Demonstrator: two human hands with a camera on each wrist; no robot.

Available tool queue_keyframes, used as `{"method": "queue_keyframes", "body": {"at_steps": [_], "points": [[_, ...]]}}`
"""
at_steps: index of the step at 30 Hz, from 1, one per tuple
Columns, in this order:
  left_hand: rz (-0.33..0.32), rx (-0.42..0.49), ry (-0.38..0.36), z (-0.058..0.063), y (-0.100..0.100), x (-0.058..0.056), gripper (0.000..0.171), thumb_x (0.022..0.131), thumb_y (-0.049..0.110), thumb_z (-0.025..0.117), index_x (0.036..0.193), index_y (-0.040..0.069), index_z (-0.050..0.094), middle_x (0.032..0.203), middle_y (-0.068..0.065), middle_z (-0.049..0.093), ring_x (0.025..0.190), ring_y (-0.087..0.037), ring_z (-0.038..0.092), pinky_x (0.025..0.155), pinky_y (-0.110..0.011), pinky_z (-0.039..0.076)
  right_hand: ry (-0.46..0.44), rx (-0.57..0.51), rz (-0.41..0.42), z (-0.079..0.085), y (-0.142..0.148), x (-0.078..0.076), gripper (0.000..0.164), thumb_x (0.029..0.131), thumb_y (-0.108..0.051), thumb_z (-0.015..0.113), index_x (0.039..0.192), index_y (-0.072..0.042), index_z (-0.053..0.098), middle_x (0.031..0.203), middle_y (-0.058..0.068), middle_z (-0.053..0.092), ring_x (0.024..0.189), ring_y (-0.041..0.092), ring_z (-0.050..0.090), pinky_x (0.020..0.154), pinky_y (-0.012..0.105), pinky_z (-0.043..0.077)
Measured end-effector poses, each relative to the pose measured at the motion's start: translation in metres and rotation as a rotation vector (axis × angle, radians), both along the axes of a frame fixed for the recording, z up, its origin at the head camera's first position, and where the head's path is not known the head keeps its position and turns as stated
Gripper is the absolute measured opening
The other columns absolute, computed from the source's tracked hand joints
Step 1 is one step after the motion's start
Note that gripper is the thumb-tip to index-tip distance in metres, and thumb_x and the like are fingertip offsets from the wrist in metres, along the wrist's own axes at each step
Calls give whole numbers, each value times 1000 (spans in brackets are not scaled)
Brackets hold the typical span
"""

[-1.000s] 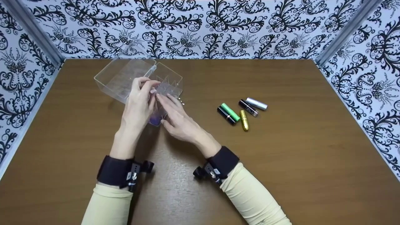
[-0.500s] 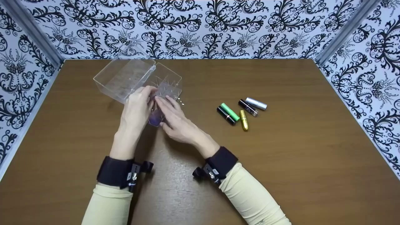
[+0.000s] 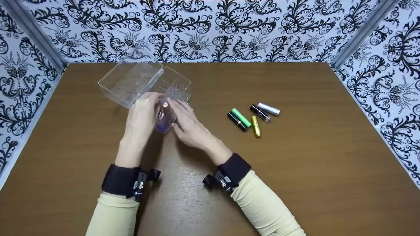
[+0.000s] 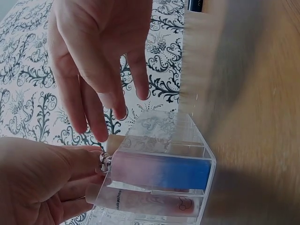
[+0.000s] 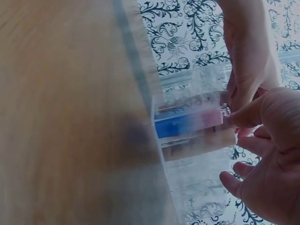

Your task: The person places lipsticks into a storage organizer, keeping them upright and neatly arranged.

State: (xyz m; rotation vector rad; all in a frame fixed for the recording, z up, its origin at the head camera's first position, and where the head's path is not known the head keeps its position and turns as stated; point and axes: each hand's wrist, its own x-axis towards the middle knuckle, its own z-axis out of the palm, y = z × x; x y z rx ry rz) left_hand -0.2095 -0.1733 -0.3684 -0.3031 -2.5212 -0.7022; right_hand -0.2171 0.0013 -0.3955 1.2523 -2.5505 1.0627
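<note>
A clear plastic box with dividers stands at the left of the table, its hinged lid swung back. Upright in its near compartments are a pink-and-blue tube with a silver ring on top, a lettered lip gloss tube, and a tube with a pale beige cap. My left hand bends over the tube tops, its thumb by the silver ring; its other fingertips are partly hidden, and I cannot tell if they pinch a tube. Fingers loosely extended, my right hand lies along the box's right side.
Several loose cosmetic tubes lie right of the box: a black one, a green one, a gold one, a black one with a clear end and a silver one. Patterned walls border the table.
My left hand has come down closer over the box. My right fingers have shifted slightly right, and the pale tube cap now shows between the hands. The loose tubes have stayed put.
</note>
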Motion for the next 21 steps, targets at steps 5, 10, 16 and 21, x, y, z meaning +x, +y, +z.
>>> {"method": "queue_keyframes", "body": {"at_steps": [5, 10, 16, 21], "points": [[7, -3, 72, 2, 2, 0, 23, 91, -7, 67, 113, -4, 69, 121, -19, 68, 111, -39, 65, 95, -49, 52, -36, -12, -47, 11, 10, -1, 65, 98, 0, 54, 156, 8, 24, 158, 26, 33, 148, 37, 26, 124, 33, 14], [-9, -3, 171, 6, 11, 1, 21, 88, -8, 69, 108, -3, 70, 122, -19, 67, 115, -39, 61, 101, -47, 49, -99, -16, -114, 24, 25, -4, 65, 100, -6, 58, 158, 0, 27, 157, 20, 39, 147, 32, 32, 122, 31, 19], [-134, -3, 291, 5, 30, 1, 16, 88, -8, 68, 103, -3, 70, 114, -19, 68, 109, -38, 62, 100, -45, 48, -123, 47, -152, 29, 54, -9, 62, 101, -14, 60, 156, -3, 33, 147, 16, 52, 141, 32, 41, 120, 39, 27], [-238, -36, 277, 0, 50, 1, 20, 85, -8, 70, 104, -2, 69, 111, -18, 69, 106, -37, 64, 98, -45, 50, -119, 125, -159, 29, 88, -17, 58, 101, -15, 62, 153, -2, 40, 138, 17, 61, 132, 33, 52, 116, 42, 34]]}}
